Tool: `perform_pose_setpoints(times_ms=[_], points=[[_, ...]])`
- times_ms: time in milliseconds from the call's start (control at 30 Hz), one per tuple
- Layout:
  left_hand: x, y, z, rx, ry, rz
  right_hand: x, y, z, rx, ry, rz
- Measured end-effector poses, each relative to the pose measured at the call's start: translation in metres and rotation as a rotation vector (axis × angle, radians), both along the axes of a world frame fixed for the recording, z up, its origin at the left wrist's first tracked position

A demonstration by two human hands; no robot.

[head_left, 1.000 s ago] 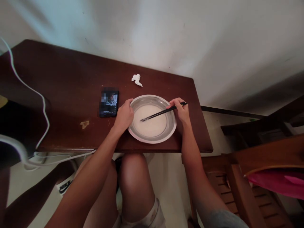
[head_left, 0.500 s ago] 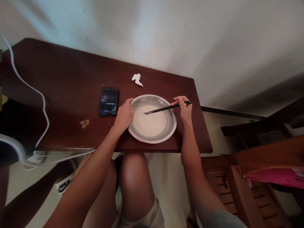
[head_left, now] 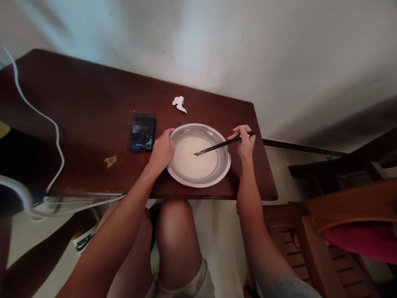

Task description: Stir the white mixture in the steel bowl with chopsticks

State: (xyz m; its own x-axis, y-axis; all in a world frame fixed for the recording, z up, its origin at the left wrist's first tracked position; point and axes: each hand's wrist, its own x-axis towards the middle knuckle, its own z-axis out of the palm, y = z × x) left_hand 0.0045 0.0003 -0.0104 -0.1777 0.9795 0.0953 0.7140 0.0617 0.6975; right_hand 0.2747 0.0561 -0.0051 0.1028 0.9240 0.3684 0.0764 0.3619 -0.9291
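Two hands at a shiny bowl of white mix on a dark wood table.

The bowl (head_left: 199,155) is round, wide and made of smooth shiny metal, and it sits near the front edge of the table (head_left: 87,124), close to its right end. Inside it is a flat, milky white mix (head_left: 194,159). The right hand (head_left: 245,145) pinches a pair of thin black chopsticks (head_left: 221,145), with the fingers closed around the back end. The sticks slant down and their tips dip into the white mix. The left hand (head_left: 161,151) is curled over the bowl's left rim and grips it. Just left of that hand lies a flat black phone (head_left: 142,133). A small crumpled white tissue (head_left: 179,103) lies behind the bowl. A white cable (head_left: 37,116) loops over the left end of the table.
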Motion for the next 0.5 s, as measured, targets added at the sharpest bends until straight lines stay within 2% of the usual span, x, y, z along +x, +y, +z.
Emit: perform_pose_setpoints(times_ms=[167, 233, 367, 433, 500], points=[[0.0007, -0.0008, 0.0016, -0.010, 0.006, 0.002, -0.0056, -0.0040, -0.0021, -0.053, -0.081, 0.215], [0.0009, -0.0008, 0.0021, -0.008, 0.004, -0.001, -0.0054, -0.0038, -0.0008, -0.038, -0.087, 0.185], [0.0007, -0.0004, 0.0016, -0.018, 0.012, 0.005, -0.0005, -0.0005, 0.0016, 0.009, -0.008, 0.006], [0.0007, -0.0002, 0.0016, -0.020, 0.014, 0.007, -0.0007, -0.0007, 0.0007, -0.011, 0.000, 0.038], [0.0009, -0.0002, 0.0019, -0.017, 0.015, 0.007, -0.0030, -0.0022, -0.0008, -0.050, -0.039, 0.142]])
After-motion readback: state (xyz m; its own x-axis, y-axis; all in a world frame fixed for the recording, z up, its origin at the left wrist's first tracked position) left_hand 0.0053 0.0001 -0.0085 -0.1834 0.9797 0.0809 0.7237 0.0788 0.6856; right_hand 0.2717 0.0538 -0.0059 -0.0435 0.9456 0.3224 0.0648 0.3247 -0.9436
